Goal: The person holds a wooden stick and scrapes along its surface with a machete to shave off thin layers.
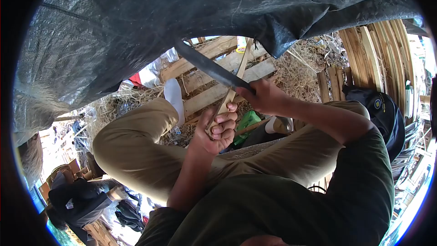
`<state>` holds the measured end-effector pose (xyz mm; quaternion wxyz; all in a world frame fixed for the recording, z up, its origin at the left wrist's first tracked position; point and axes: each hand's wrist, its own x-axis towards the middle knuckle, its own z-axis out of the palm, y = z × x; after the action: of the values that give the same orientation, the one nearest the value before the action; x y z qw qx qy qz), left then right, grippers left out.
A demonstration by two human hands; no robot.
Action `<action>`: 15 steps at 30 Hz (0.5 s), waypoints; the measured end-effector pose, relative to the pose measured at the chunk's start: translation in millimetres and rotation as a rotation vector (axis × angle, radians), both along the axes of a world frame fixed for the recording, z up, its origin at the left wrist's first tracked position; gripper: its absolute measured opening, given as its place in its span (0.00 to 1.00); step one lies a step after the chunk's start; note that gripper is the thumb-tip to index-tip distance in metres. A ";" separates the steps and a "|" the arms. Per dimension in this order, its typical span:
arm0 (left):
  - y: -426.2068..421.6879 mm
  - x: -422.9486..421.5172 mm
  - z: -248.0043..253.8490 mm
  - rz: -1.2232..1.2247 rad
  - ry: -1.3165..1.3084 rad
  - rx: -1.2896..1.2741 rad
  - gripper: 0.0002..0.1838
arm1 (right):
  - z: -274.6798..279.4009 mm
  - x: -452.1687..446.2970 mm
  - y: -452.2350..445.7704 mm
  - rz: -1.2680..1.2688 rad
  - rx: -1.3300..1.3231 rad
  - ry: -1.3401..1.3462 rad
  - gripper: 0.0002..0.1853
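My right hand (pixel 264 96) grips the dark handle of a machete (pixel 207 66), whose long blade points up and to the left. A pale wooden strip (pixel 244 59) is held in my left hand (pixel 216 130), fingers wrapped round its lower end. The strip runs up past the machete and is partly hidden behind it near the handle. Blade and strip cross just above my left hand; whether they touch I cannot tell.
Black tarp (pixel 136 18) hangs low across the front. Wooden slats (pixel 200 102) lie among straw (pixel 296 75) between my legs, near a green plastic bag (pixel 246 127). Planks (pixel 373 59) and a black backpack (pixel 384 114) are to the right. Another person (pixel 82 200) is at lower left.
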<state>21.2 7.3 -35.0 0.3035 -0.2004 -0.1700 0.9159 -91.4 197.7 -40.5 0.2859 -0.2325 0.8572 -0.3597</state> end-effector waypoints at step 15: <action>-0.2 -3.7 1.7 -0.031 0.031 -0.024 0.12 | 10.2 -36.5 7.4 -0.069 0.239 -0.133 0.27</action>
<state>17.5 7.1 -33.3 0.3177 -0.1924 -0.1513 0.9161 -127.8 205.0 -30.3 0.3550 -0.1428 0.8807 -0.2793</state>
